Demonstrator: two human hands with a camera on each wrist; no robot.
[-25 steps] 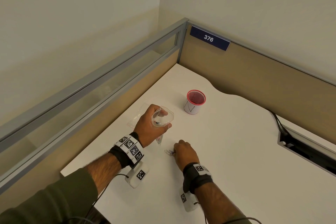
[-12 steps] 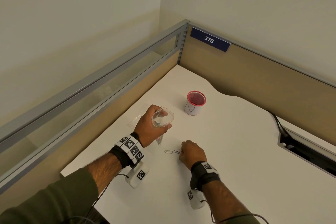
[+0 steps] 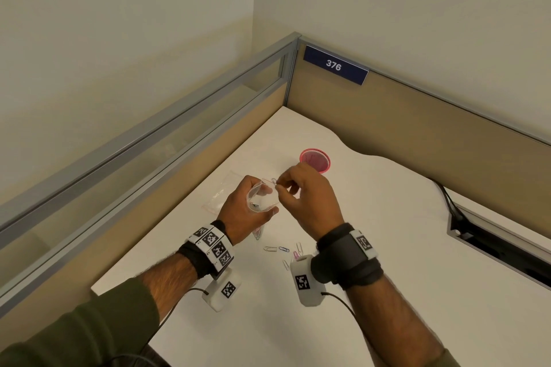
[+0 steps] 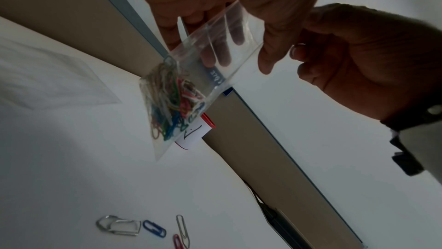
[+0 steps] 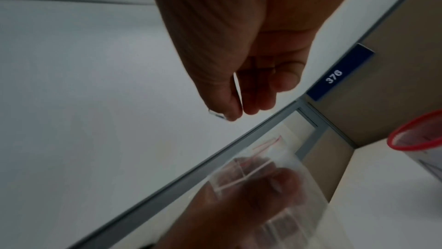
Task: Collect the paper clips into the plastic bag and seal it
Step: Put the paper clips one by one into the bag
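Note:
My left hand (image 3: 241,211) holds a clear plastic bag (image 3: 263,197) up above the white desk, its mouth held open. In the left wrist view the bag (image 4: 203,71) hangs with a heap of coloured paper clips (image 4: 172,100) at its bottom. My right hand (image 3: 301,191) is raised beside the bag's mouth and pinches a silver paper clip (image 3: 273,181) between thumb and fingers; the same clip (image 5: 238,90) shows in the right wrist view. Several loose paper clips (image 3: 281,249) lie on the desk below my hands, also seen as loose clips (image 4: 153,228).
A red-rimmed cup (image 3: 315,160) stands on the desk (image 3: 387,247) behind my right hand. Another flat plastic bag (image 3: 222,194) lies to the left. Partition walls (image 3: 417,128) close the desk at back and left. A cable slot (image 3: 501,244) opens at the right.
My right hand has lifted from the desk with a paper clip and moved up to the bag's mouth. The left hand has kept the bag where it was.

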